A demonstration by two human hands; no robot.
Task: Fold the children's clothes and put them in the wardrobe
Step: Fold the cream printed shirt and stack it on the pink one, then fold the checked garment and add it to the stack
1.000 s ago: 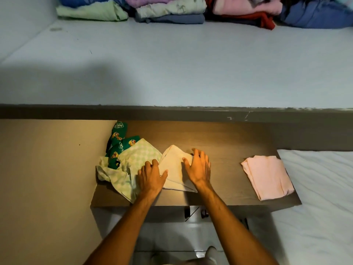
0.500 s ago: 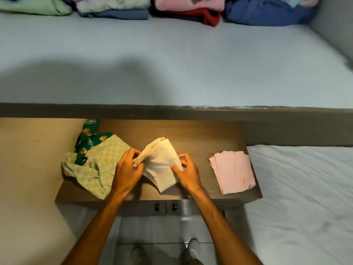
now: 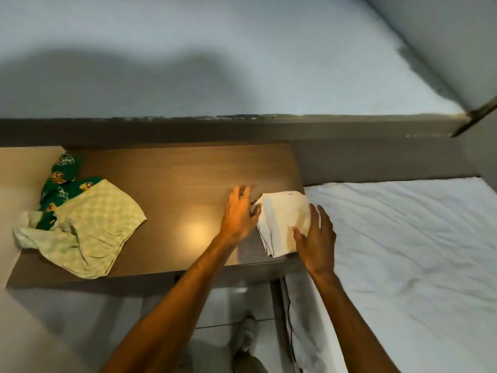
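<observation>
A folded white garment (image 3: 282, 219) lies at the right end of the brown wooden tabletop (image 3: 188, 179). My right hand (image 3: 314, 235) grips its near right side, thumb on top. My left hand (image 3: 239, 211) is spread flat against its left edge, fingers apart and a little blurred. At the left end of the tabletop lies a crumpled pale green checked garment (image 3: 94, 227), partly covering a dark green printed garment (image 3: 61, 184). The pink folded garment is not in sight.
A bed with a white sheet (image 3: 403, 251) adjoins the tabletop on the right. Behind the tabletop runs a dark ledge (image 3: 215, 130) with a wide pale grey surface (image 3: 215, 63) beyond it. My feet (image 3: 247, 343) stand on light floor tiles below.
Both hands have carried the white garment from the middle of the tabletop to its right end, where the pink garment lay. The view has swung right, and the clothes stacked at the back have left it.
</observation>
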